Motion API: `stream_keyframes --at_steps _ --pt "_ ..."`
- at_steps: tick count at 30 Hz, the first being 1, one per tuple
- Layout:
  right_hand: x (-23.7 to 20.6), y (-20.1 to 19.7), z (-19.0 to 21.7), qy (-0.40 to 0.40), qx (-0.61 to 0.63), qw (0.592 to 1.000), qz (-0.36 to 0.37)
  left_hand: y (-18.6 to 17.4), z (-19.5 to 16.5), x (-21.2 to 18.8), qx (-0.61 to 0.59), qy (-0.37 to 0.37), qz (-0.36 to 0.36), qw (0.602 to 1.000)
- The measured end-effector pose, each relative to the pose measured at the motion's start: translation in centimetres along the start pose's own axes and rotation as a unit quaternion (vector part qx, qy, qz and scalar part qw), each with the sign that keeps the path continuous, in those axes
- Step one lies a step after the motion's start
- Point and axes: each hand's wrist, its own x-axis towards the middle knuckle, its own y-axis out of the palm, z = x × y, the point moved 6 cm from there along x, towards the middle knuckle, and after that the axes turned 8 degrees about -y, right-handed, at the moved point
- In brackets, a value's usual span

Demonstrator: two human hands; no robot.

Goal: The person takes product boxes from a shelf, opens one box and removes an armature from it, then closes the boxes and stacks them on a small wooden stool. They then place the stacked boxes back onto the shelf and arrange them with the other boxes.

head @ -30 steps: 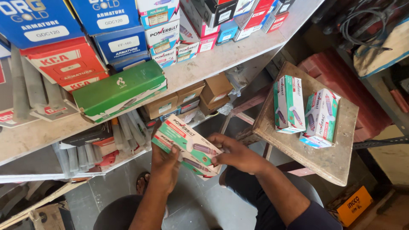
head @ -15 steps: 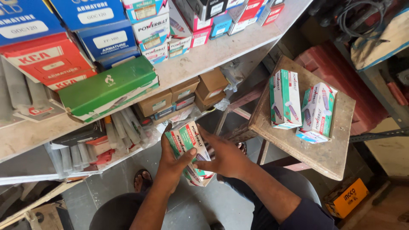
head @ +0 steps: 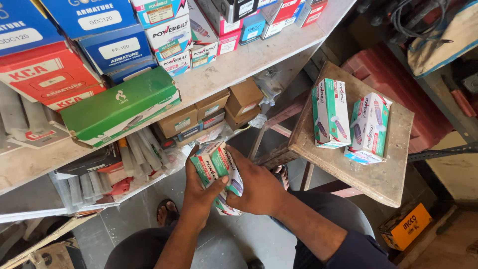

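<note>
Hands are closed from both sides around a small stack of green, white and red cardboard cartons (head: 217, 172), held in front of the knees and below the edge of the shelving. The left hand (head: 198, 188) is wrapped under and behind the stack, fingers curled against its far face, while the right hand (head: 259, 187) is pressed flat on the near side, thumb laid over the top carton; the two-sided grip appears meant to keep the loose cartons squared together. The stack is tilted, its long edges running up toward the shelf. To the right, well apart from the hands, two upright piles of matching cartons (head: 351, 119) are stood side by side on a worn wooden stool top (head: 378, 174), seemingly parked within easy reach. Above the hands, a long green flat box (head: 119, 107) is laid slanting on the pale shelf board (head: 234, 67), beside stacked blue and red boxes (head: 74, 45). Small brown cardboard boxes (head: 209, 112) are tucked beneath that board.
</note>
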Motion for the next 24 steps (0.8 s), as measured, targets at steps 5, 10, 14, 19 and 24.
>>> stream_keyframes --at_steps 5,10,14,19,24 --pt "0.0 0.0 -0.5 0.014 0.092 0.996 0.011 -0.7 0.1 0.2 -0.013 0.006 0.010 1.000" --pt "-0.4 0.4 -2.5 -0.046 0.221 0.974 0.001 -1.9 -0.1 0.3 -0.084 0.033 0.008 0.996" --pt "-0.5 -0.3 -5.2 -0.063 0.313 0.947 -0.029 -2.5 -0.1 -0.1 -0.193 0.012 0.016 0.981" --pt "-0.7 -0.7 -5.8 -0.090 0.326 0.941 -0.026 -2.2 0.0 -0.5 -0.243 -0.027 0.037 0.969" --pt "-0.9 -0.7 -5.6 -0.079 0.355 0.931 -0.013 -1.8 -0.2 -0.4 -0.239 0.010 0.060 0.969"
